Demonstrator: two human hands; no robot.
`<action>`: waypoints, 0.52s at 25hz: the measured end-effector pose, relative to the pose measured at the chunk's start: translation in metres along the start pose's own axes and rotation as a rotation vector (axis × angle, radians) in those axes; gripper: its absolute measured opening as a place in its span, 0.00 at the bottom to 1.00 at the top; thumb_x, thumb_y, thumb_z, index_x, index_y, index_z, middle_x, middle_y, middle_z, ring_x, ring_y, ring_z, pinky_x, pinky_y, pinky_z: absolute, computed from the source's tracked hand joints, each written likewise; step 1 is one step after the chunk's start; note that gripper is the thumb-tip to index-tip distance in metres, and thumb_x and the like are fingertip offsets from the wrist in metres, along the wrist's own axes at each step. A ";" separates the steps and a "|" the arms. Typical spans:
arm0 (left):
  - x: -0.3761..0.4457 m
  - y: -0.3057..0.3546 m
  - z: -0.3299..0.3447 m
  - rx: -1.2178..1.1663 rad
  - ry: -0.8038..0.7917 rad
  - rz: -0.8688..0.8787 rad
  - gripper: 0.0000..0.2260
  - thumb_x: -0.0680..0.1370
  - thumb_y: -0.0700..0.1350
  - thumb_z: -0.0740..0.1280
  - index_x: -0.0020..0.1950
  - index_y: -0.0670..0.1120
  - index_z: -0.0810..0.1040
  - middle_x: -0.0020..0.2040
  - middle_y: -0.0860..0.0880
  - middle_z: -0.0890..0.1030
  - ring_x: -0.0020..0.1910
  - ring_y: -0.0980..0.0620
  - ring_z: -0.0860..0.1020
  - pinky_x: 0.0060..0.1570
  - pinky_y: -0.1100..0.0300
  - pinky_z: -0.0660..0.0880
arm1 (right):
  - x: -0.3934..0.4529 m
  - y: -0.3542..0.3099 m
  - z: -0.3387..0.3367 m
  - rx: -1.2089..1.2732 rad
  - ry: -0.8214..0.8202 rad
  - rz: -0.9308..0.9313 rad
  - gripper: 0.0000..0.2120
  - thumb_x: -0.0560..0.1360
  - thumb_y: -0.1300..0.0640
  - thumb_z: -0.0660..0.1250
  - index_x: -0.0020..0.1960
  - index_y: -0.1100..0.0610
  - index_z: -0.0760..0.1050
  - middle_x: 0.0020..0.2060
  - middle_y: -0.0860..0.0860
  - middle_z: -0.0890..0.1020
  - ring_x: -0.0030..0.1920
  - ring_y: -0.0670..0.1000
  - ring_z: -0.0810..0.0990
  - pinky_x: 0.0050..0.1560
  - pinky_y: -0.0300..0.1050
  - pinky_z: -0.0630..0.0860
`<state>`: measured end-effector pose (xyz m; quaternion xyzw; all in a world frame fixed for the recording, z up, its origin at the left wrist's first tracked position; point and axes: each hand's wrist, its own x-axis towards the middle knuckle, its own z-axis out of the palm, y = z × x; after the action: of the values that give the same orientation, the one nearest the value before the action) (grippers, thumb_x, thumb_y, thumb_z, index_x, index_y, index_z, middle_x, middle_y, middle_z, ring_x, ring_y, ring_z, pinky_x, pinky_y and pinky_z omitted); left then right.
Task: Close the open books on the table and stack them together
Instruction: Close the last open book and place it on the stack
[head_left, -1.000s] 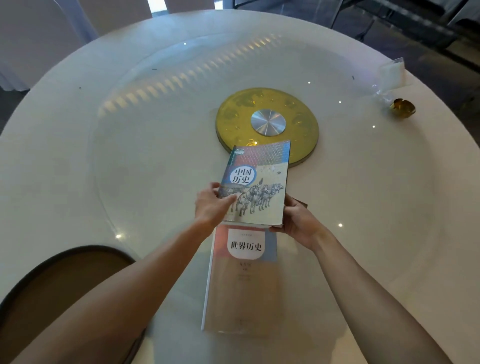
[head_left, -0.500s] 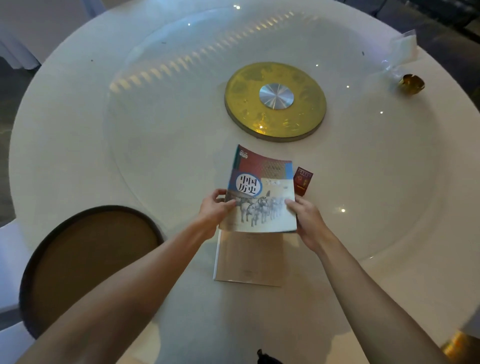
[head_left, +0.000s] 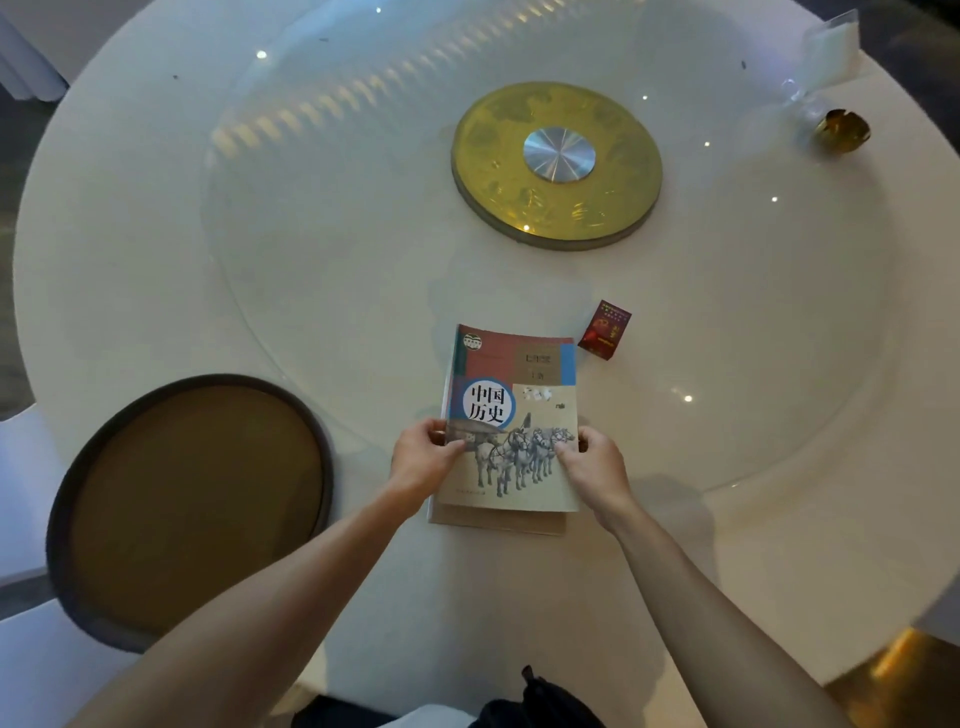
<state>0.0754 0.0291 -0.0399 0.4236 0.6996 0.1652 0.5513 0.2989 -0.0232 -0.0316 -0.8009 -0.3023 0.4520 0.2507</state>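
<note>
**Two closed books stacked near the table's near edge**

The closed history textbook with a red-and-blue cover and grey horses (head_left: 511, 415) lies flat on a second closed book with a tan cover (head_left: 498, 522), which shows only as a strip along the top book's near edge. The stack sits on the round white table (head_left: 130, 234), toward its near edge.

Left hand (head_left: 423, 460): thumb on the cover, fingers curled round the spine edge, pinching it. Right hand (head_left: 592, 465): fingers pressed together, pinching the top book's right edge.

A small red box (head_left: 604, 330) lies just off the stack's far right corner. A gold round disc with a silver hub (head_left: 557, 163) sits at the table's centre.
</note>
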 end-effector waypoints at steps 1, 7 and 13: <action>-0.003 -0.006 0.001 0.028 0.012 0.007 0.11 0.75 0.44 0.75 0.57 0.48 0.81 0.46 0.48 0.86 0.45 0.50 0.84 0.43 0.56 0.81 | -0.003 0.003 0.002 -0.097 0.010 -0.022 0.06 0.79 0.58 0.67 0.52 0.59 0.81 0.46 0.55 0.86 0.47 0.56 0.85 0.45 0.52 0.82; -0.015 -0.027 0.001 0.378 0.091 0.192 0.17 0.78 0.46 0.69 0.67 0.49 0.78 0.52 0.48 0.79 0.50 0.48 0.81 0.52 0.49 0.81 | -0.018 0.020 0.017 -0.443 0.084 -0.094 0.10 0.81 0.53 0.66 0.50 0.60 0.78 0.51 0.55 0.79 0.44 0.56 0.77 0.43 0.47 0.72; -0.014 -0.025 -0.003 0.601 0.036 0.276 0.13 0.78 0.47 0.65 0.63 0.51 0.79 0.52 0.46 0.81 0.51 0.44 0.81 0.49 0.51 0.78 | -0.018 0.031 0.017 -0.483 0.086 -0.063 0.15 0.79 0.47 0.67 0.48 0.59 0.80 0.51 0.56 0.79 0.53 0.59 0.77 0.48 0.51 0.74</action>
<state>0.0627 0.0043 -0.0476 0.6548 0.6628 0.0320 0.3618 0.2843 -0.0553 -0.0500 -0.8463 -0.4154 0.3242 0.0784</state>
